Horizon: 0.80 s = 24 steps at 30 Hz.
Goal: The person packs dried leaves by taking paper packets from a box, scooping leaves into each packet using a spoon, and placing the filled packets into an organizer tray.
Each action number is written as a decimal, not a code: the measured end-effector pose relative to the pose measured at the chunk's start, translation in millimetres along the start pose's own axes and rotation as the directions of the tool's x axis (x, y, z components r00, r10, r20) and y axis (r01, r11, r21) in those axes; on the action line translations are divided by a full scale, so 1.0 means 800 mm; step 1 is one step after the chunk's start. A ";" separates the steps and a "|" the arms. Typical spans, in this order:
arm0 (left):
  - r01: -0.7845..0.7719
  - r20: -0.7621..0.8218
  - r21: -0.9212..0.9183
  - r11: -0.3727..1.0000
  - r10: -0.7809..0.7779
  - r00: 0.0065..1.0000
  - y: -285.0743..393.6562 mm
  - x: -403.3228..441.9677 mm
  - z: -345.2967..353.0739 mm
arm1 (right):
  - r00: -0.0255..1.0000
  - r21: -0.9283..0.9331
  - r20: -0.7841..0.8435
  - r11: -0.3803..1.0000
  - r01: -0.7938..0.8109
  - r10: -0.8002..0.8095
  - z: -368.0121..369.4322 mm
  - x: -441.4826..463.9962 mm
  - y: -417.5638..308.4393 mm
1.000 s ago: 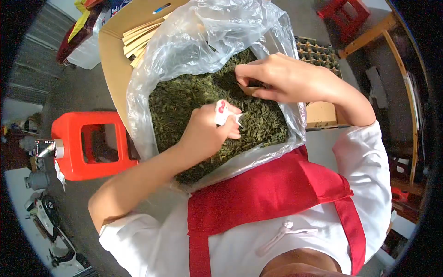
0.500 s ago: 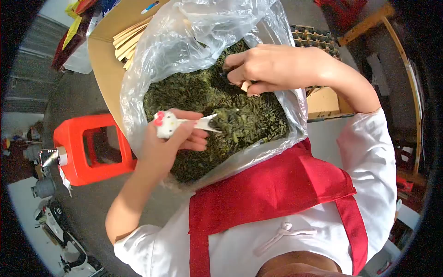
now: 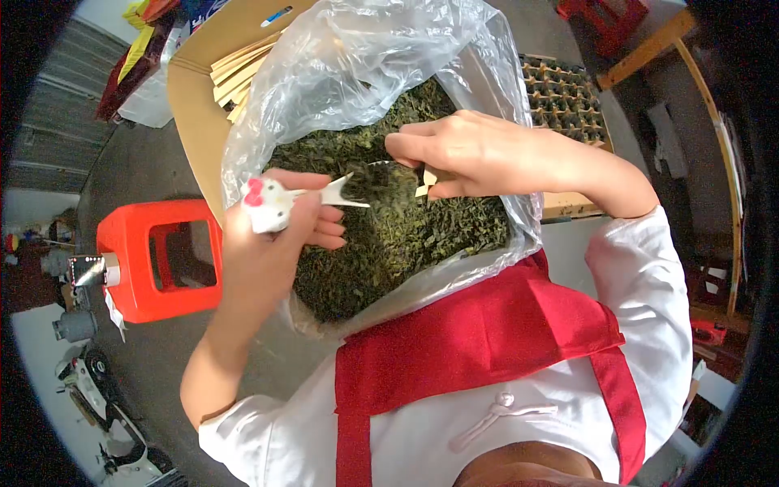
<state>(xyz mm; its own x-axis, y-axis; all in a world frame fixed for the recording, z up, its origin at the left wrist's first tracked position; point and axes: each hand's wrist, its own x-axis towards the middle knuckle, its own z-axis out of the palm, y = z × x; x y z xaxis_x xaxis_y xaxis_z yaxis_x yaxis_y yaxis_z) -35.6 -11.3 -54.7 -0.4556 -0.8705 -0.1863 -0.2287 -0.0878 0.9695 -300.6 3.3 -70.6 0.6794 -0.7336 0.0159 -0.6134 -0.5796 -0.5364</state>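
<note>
My left hand [image 3: 276, 213] is closed around a white scoop [image 3: 334, 192] whose handle carries a white cat head with a pink bow. The scoop widens into a V, and dark green leaves cover its far end. Above the leaves, my right hand [image 3: 466, 156] pinches a small pale strip-like piece [image 3: 422, 191], partly hidden by the fingers. Below both hands, a heap of dried leaves [image 3: 341, 280] lies in a clear plastic bag [image 3: 308, 77]. The right fingertips are close beside the scoop's leaf-covered end.
A cardboard box [image 3: 185, 105] surrounds the bag, with thin wooden strips [image 3: 239, 73] at its upper left. A dark tray with many cells [image 3: 560, 97] stands at the right. At the left are a red jug [image 3: 130, 231] and a phone [image 3: 88, 270].
My left hand has moved up and left with the scoop. My right hand has come down toward the scoop's leaf-covered end, still pinching the pale piece.
</note>
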 end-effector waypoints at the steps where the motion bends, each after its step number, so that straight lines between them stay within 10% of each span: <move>1: -0.015 0.023 0.031 0.999 0.014 1.000 0.002 0.005 0.005 | 1.000 -0.005 -0.012 1.000 0.015 -0.015 0.001 -0.001 0.001; 24: -0.367 0.184 0.590 0.719 0.323 0.928 0.042 0.039 0.044 | 0.998 0.027 -0.065 1.000 -0.010 0.011 -0.004 -0.013 -0.002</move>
<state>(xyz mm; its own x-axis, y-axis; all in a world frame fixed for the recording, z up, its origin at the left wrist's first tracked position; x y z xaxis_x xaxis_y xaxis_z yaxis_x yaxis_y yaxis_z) -88.0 -23.9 -33.4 -0.6552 -0.7472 0.1112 -0.5048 0.5425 0.6714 -308.4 10.8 -67.2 0.6447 -0.7617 0.0646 -0.6088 -0.5627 -0.5592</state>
